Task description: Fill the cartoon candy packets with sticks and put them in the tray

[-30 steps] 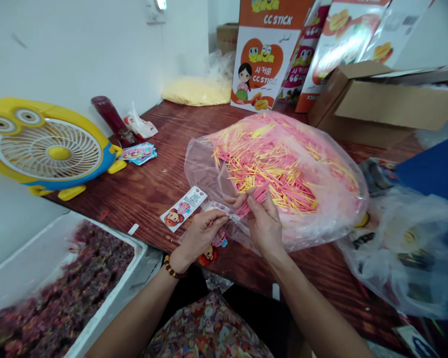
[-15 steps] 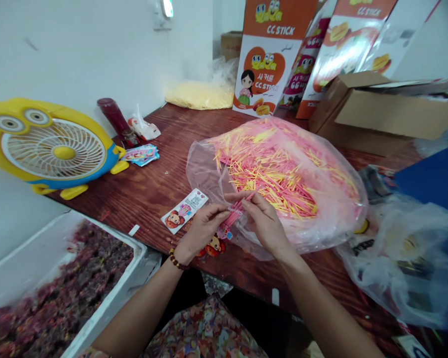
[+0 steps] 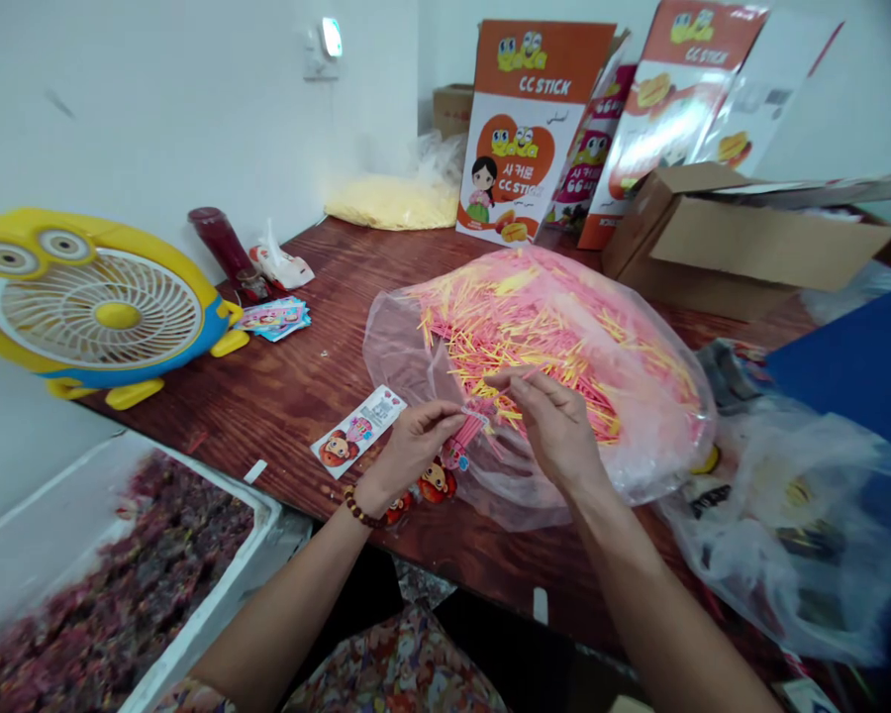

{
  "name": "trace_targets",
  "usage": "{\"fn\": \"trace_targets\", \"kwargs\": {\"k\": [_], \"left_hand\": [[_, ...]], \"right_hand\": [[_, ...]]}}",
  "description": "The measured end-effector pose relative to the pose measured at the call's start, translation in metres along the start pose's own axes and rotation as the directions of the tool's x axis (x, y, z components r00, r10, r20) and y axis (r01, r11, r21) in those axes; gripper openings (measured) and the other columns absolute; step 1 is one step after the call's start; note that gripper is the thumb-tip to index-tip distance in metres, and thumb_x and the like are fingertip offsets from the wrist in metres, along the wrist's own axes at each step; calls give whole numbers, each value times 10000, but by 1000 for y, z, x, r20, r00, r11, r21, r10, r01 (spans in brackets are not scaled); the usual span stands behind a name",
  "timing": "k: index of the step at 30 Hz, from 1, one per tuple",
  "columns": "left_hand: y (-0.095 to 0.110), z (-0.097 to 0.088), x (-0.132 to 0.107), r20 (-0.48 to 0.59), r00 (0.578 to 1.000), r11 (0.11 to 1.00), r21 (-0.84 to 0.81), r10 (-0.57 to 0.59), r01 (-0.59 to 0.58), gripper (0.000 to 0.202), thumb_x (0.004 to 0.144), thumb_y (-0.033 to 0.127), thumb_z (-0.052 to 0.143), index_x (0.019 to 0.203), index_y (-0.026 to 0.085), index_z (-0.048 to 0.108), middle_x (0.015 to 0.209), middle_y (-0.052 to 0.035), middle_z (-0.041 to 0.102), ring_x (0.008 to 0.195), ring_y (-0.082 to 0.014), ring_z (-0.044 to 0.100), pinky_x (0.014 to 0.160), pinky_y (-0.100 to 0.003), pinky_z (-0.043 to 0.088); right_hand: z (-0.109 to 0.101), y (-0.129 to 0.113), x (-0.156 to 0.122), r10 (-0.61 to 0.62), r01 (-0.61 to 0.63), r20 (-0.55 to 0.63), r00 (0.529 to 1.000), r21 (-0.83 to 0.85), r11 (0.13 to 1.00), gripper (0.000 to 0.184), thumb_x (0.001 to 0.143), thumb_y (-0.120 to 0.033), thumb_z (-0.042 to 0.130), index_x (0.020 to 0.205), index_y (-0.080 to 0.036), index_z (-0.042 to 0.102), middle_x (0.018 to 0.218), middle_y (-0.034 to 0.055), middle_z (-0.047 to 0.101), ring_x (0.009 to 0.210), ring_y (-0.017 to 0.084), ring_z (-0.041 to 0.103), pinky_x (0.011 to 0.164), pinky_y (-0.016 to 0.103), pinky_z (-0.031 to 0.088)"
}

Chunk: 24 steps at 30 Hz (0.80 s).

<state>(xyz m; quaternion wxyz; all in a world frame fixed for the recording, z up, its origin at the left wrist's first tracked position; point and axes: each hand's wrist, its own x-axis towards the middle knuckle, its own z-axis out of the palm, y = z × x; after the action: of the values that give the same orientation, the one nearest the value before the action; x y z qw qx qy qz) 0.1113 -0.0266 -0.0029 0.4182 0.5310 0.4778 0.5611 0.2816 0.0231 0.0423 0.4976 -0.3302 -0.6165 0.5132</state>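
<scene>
My left hand (image 3: 418,446) is closed on the edge of a small clear packet (image 3: 466,433) that has pink sticks in it and a cartoon print low down. Just right of it, my right hand (image 3: 560,428) pinches what looks like a thin pink stick, over the near edge of a large clear bag (image 3: 393,332). Loose pink and yellow sticks (image 3: 520,337) fill this bag. Left of my hands lies a flat printed packet (image 3: 357,432) with a red-haired cartoon figure. More such packets (image 3: 437,481) lie partly under my left hand.
A yellow fan (image 3: 111,307) stands at the left, near blue printed packets (image 3: 274,319). Below is a white foam box (image 3: 267,510) of dark reddish pieces. Behind the bag stand printed cartons (image 3: 535,129) and an open cardboard box (image 3: 757,248). Plastic bags (image 3: 802,525) lie right.
My right hand has drawn away from the packet, to the right, with its fingers still pinched. My left hand keeps hold of the packet. The whole view has shifted slightly.
</scene>
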Motion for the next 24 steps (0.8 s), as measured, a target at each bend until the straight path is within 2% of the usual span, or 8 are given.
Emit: {"fn": "trace_targets", "kwargs": {"k": [4,8,11,14,16,18,21,24], "left_hand": [[-2,2,1,31,1000,1000,20,4,-4,229,866,376,649,871,166,741,794,-19,707,710,-132,593,679,-234,481],[-2,5,2,42,999,1000,22,-2,1,226,877,363,640,896,165,746,841,-29,728,761,-144,623,722,-243,493],[-1,7,3,32,999,1000,23,-8,7,235,882,371,635,907,166,748,849,-27,731,758,-142,623,718,-242,496],[0,10,4,12,1000,1000,3,-19,19,253,885,384,630,905,160,745,836,-25,725,728,-132,609,680,-232,489],[1,11,5,13,1000,1000,-9,-19,19,238,873,369,643,898,155,745,834,-27,725,727,-131,609,682,-232,489],[1,13,6,12,1000,999,-27,-21,21,213,858,345,656,889,154,744,839,-28,727,741,-132,616,704,-236,493],[2,14,7,-23,999,995,-98,-29,27,191,837,335,677,883,159,737,841,-21,723,741,-127,616,716,-238,497],[2,13,9,-61,997,988,-151,-36,27,184,807,334,713,865,160,731,827,-18,715,734,-125,609,721,-243,500]], "right_hand": [[-1,-3,-1,27,-25,21,999,-78,997,156,861,-335,670,984,-248,710,850,-8,692,857,170,652,835,327,507],[-2,-6,-5,-48,40,-61,997,-133,990,398,882,-326,667,1255,-297,533,771,-45,636,722,161,648,774,334,526],[-7,-3,-7,-108,94,-41,993,-251,963,269,926,-343,617,1181,-279,564,803,-13,683,751,178,670,809,361,526],[-11,-1,-8,-108,95,-42,993,-251,963,133,920,-350,626,1004,-248,645,886,24,721,854,198,692,839,370,525],[-11,-2,-7,-104,95,-20,994,-265,959,132,911,-354,635,912,-235,693,953,43,730,939,212,683,886,382,513],[-13,-5,-5,-98,115,71,993,-290,950,199,929,-370,601,860,-236,731,1059,55,724,1051,221,653,961,396,483],[-17,-8,-3,-65,115,182,981,-277,954,232,936,-404,577,923,-253,754,1176,49,697,1157,223,605,1011,393,450],[-20,-4,-2,-2,30,112,994,-245,969,225,878,-410,653,1034,-258,713,1058,32,709,977,199,644,862,344,499]]}}
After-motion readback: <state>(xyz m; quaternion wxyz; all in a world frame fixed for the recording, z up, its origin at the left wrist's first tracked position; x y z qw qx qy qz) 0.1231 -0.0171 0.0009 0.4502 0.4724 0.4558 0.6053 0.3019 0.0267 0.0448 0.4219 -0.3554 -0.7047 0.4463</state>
